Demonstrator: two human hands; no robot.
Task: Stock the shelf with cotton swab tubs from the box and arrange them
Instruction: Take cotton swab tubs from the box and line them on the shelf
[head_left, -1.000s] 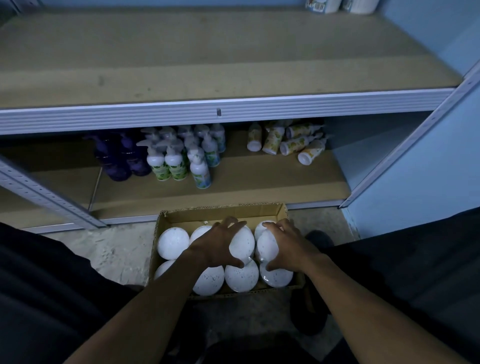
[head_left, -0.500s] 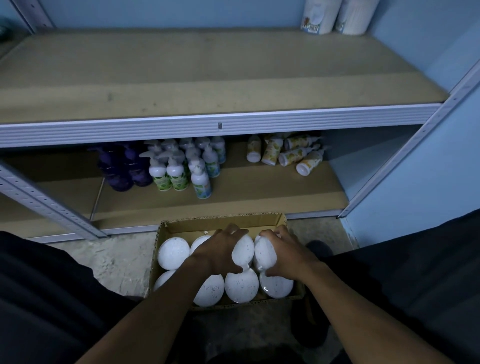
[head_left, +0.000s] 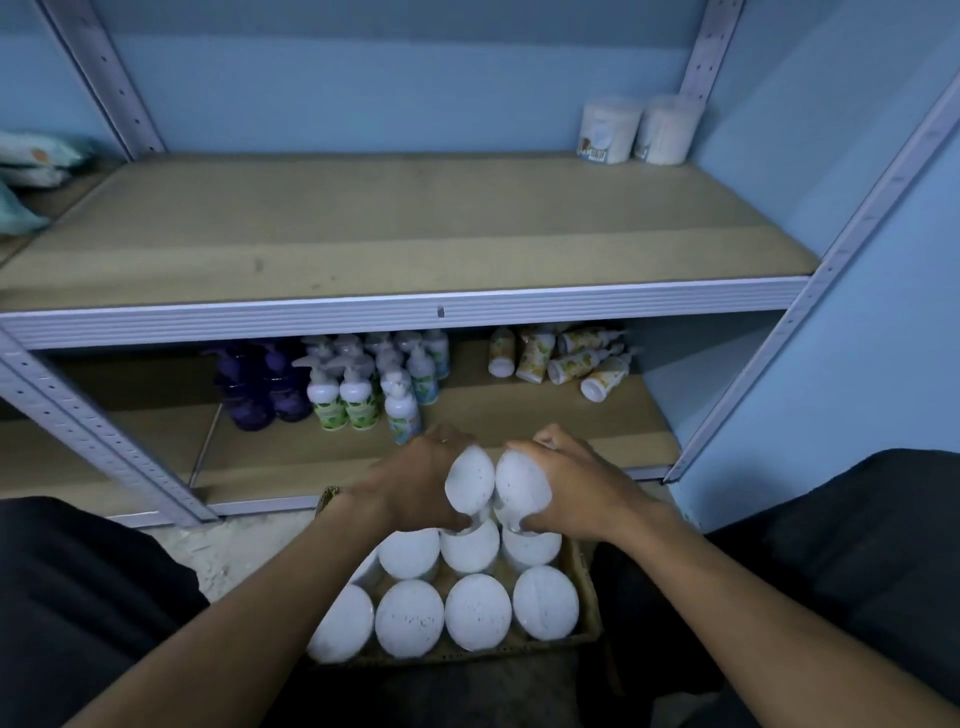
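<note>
We hold two tubs above the box

Our left hand grips one tub and our right hand grips another tub, side by side and touching; more tubs stand in the box just below our hands, and two tubs stand on the shelf far beyond the right hand

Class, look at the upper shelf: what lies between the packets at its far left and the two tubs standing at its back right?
Nothing: in the head view, between the packets and the two tubs, only bare shelf board shows.
</note>
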